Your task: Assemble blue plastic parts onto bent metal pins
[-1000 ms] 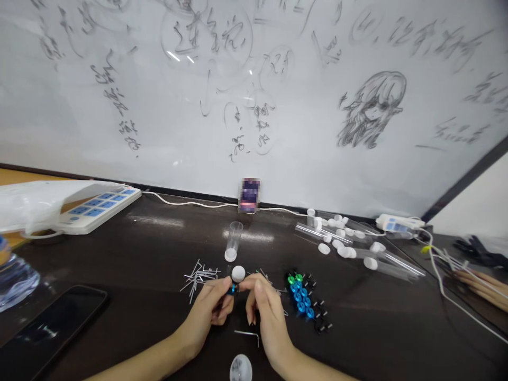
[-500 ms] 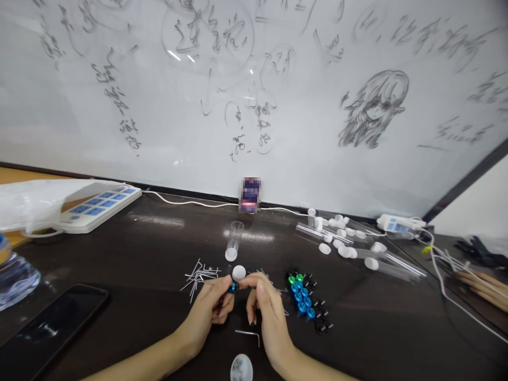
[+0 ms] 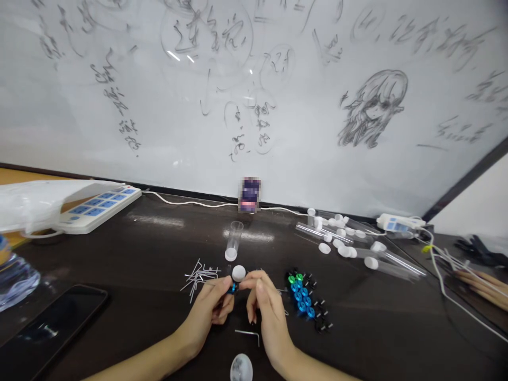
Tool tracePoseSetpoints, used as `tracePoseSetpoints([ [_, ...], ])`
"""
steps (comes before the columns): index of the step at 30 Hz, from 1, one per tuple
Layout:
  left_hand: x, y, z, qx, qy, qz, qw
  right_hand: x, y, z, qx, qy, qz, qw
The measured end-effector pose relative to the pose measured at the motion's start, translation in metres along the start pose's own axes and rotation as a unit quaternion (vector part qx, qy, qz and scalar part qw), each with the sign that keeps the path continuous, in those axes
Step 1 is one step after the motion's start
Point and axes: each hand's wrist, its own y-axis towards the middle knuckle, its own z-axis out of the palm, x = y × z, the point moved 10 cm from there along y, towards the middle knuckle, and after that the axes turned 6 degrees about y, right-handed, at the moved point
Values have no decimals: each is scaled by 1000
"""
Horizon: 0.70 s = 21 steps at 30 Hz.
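Observation:
Just in front of the desk's middle, my left hand [image 3: 211,306] pinches a small blue metal part [image 3: 233,287] between thumb and fingers. Dark bits show at the part's side; their shape is too small to tell. From the other side my right hand [image 3: 266,309] brings its index fingertip against or very near the part, its thumb apart and other fingers bent. Beyond the fingertips rests a white round cap [image 3: 238,273]. Between the wrists lies an L-shaped hex key [image 3: 249,333]. Several more metal hex keys [image 3: 200,276] lie left of the hands, and others are partly hidden behind my right hand.
Blue and green metal pieces [image 3: 301,297] with black screws [image 3: 322,315] stand at right. A clear tube [image 3: 235,241] lies ahead; more tubes [image 3: 397,264] and white caps are farther right. A phone [image 3: 55,328], bottle [image 3: 16,275] and power strip [image 3: 99,209] occupy the left. A round container [image 3: 241,368] sits nearest.
Almost nothing differs. Both hands stay around the blue part, with only a slight shift of the right fingers.

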Motion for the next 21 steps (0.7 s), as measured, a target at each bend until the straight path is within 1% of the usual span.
tracePoseSetpoints([
  [5, 2, 0, -3, -8, -10, 0, 1000, 0, 1, 1, 4, 8, 2, 1000],
  [9, 2, 1, -1, 2, -9, -1, 1000, 1, 1, 1, 0, 4, -3, 1000],
  [21, 5, 2, -4, 0, -15, -1, 1000, 0, 1, 2, 12, -1, -3, 1000],
])
